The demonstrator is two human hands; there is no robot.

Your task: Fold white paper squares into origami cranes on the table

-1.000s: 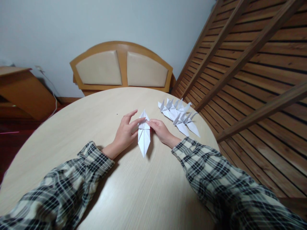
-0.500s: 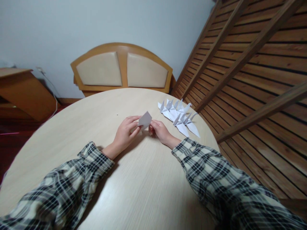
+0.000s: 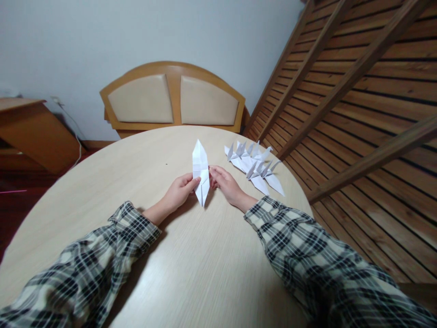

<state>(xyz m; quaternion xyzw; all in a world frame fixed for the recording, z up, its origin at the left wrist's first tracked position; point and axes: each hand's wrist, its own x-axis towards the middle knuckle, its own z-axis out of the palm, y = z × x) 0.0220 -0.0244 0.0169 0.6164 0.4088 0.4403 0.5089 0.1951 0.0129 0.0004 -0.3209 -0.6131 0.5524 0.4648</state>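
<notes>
White folded paper (image 3: 201,166) points lengthwise away from me over the table (image 3: 194,264), between my hands, its lower half pinched by my left hand (image 3: 179,189), thumb on top, while my right hand (image 3: 227,183) curls at its right edge, whether gripping I cannot tell

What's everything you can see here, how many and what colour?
Table: 1, pale wood, centre
Folded paper: 1, white, over table
Paper birds: several, overlapping, white, table's right side
Speck: 1, dark, on table
Headboard: 1, tan and cream, beyond table
Slatted panel: 1, brown, right
Wall: 1, pale blue, back
Cabinet: 1, brown, left
Socket: 1, pale, wall
Cord: 1, white, beside cabinet
Strip: 1, pink, far left
Floor: 1, dark red, left
Plaid sleeves: 2, black-cream, foreground
Left hand: 1, holding paper
Right hand: 1, at paper's edge
</notes>
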